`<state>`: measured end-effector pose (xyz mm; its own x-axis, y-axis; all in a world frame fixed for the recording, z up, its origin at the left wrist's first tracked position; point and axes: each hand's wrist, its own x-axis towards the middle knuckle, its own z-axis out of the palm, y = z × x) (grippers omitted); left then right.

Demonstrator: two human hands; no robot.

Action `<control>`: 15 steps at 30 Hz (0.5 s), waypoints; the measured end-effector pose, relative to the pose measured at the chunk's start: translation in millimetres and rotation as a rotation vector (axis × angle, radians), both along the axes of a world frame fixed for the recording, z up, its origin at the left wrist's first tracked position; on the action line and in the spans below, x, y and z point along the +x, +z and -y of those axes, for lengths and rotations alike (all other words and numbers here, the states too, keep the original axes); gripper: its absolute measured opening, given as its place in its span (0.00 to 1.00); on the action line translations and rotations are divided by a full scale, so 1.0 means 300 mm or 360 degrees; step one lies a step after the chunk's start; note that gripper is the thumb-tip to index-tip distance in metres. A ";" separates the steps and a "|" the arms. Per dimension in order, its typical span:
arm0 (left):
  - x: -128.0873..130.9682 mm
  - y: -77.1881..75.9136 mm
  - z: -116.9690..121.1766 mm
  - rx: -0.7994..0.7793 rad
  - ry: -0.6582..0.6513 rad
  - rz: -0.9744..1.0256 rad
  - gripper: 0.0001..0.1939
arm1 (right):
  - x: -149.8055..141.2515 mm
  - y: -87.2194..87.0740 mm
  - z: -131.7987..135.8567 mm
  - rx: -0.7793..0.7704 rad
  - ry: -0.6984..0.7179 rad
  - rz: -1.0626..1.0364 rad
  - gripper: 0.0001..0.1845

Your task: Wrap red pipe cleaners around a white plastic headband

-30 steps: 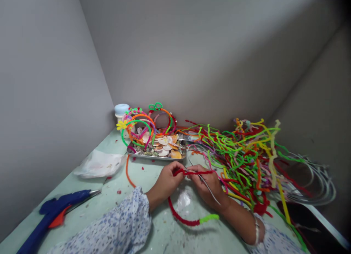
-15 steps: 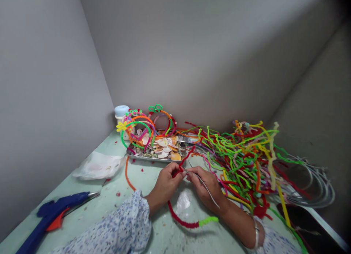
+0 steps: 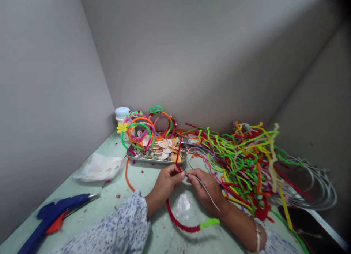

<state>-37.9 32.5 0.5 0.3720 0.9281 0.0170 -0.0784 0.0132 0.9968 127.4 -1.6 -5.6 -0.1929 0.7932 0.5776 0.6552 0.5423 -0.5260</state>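
My left hand (image 3: 163, 185) pinches a red pipe cleaner (image 3: 178, 153) whose free end sticks up over the tray. My right hand (image 3: 206, 188) is closed on a thin grey wire headband (image 3: 207, 194), fingertips meeting the left hand's. The headband's wrapped part (image 3: 181, 223), red with a lime green stretch, curves along the table below both wrists.
A metal tray (image 3: 156, 160) of shells holds several finished colourful headbands (image 3: 139, 127). A big heap of pipe cleaners (image 3: 241, 155) lies right, bare wire headbands (image 3: 315, 188) beyond. A blue glue gun (image 3: 55, 213), white bag (image 3: 100, 166) and small jar (image 3: 122, 113) sit left.
The red pipe cleaner's free end swung from lying over my right hand to pointing up toward the tray. Both hands stayed in place.
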 end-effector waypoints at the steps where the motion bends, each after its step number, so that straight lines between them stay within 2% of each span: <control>1: 0.000 -0.002 -0.001 -0.0009 -0.0003 0.0009 0.12 | 0.000 -0.001 -0.001 0.0015 0.0003 0.0010 0.10; 8: -0.003 -0.006 -0.007 -0.0074 -0.0022 0.0022 0.12 | 0.003 -0.005 -0.003 0.0129 0.0017 0.0084 0.10; 15: -0.004 -0.003 0.000 -0.0033 -0.0054 -0.0014 0.15 | 0.004 -0.008 -0.002 0.0154 -0.0002 0.0077 0.10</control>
<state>-39.1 32.5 -0.4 0.4035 0.9149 -0.0058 -0.0686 0.0366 0.9970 128.5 -1.1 -7.8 -0.2216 0.7343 0.6417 0.6791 0.5884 -0.4388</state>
